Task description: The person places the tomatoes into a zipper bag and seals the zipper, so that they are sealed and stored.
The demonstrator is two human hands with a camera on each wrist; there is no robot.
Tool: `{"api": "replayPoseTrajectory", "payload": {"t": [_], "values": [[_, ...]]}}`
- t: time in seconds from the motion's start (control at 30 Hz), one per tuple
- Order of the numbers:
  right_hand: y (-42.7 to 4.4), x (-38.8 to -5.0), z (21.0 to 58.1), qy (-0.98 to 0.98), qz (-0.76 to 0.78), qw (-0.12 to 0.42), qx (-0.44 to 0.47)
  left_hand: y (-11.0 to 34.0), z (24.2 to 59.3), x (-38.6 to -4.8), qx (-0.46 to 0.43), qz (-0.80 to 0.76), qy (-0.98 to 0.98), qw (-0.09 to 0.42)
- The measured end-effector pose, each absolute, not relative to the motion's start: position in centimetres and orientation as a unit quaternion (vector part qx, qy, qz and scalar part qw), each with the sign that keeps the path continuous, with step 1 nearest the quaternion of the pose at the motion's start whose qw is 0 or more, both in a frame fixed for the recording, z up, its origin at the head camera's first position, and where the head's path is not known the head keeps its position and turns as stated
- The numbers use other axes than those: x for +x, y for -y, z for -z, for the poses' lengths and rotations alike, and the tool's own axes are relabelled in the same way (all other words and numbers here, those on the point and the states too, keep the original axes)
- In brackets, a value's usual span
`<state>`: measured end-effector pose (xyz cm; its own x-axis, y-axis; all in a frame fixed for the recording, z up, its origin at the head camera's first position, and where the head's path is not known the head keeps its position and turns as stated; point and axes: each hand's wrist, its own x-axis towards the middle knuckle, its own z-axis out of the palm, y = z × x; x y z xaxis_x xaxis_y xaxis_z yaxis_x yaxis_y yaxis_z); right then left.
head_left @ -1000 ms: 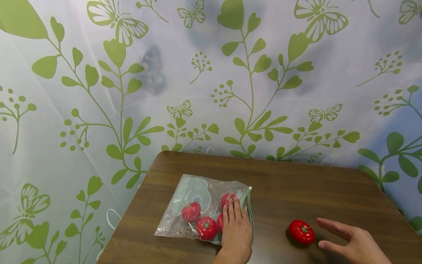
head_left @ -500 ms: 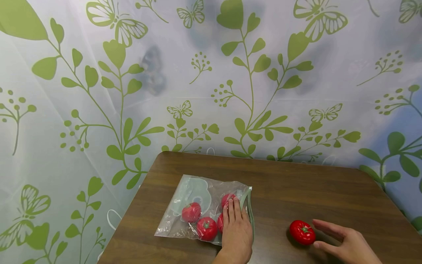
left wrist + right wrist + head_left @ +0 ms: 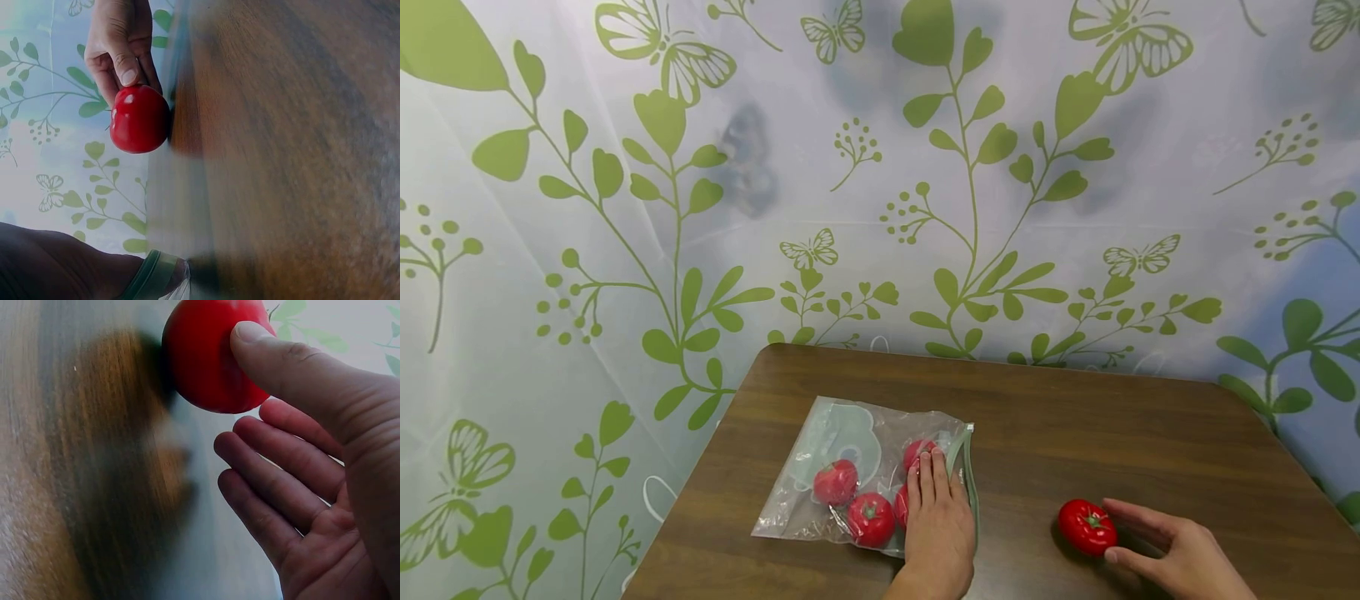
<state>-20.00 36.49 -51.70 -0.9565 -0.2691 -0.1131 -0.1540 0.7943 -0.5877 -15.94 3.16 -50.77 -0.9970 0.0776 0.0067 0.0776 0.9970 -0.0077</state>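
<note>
My left hand (image 3: 938, 529) rests with straight fingers on a clear zip bag (image 3: 797, 508) lying on the table. Inside the bag are several red tomatoes (image 3: 871, 520), one partly covered by my fingers. A single red tomato (image 3: 1087, 527) sits outside the bag, to its right. My right hand (image 3: 1183, 550) is at that tomato's right side, thumb and fingers spread apart. In the right wrist view, the thumb overlaps the tomato (image 3: 209, 362) while the other fingers extend below it; firm contact cannot be told. The left wrist view shows the green bag edge (image 3: 150, 272) beside the left hand.
The brown wooden table (image 3: 1000, 400) has its far edge against a hanging cloth (image 3: 850, 167) printed with green leaves and butterflies. A pale flower-shaped print (image 3: 853, 433) marks the bag. A thin white loop (image 3: 655, 500) hangs by the table's left edge.
My right hand has moved left, closing the gap to the loose tomato until its thumb and fingertips reach the tomato's right side. My left hand and the bag stay put.
</note>
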Motion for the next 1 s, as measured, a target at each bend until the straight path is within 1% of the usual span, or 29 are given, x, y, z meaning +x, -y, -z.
{"api": "replayPoseTrajectory", "payload": {"t": [0.23,0.67,0.83,1.0], "values": [[-36.2,-20.1,51.7,-0.933,0.329,0.106,-0.099,-3.3,50.7,-16.0,-0.036,0.005,0.999,0.007],[-35.6,-20.2,51.8,-0.933,0.329,0.104,-0.107,-3.4,50.8,-15.9,-0.034,0.001,0.999,0.016],[-35.5,-20.2,51.9,-0.935,0.322,0.093,-0.120,-3.4,50.8,-15.9,-0.032,0.000,0.999,0.022],[-35.4,-20.2,52.0,-0.934,0.324,0.094,-0.119,-3.4,50.8,-15.9,-0.033,0.002,0.999,0.013]]}}
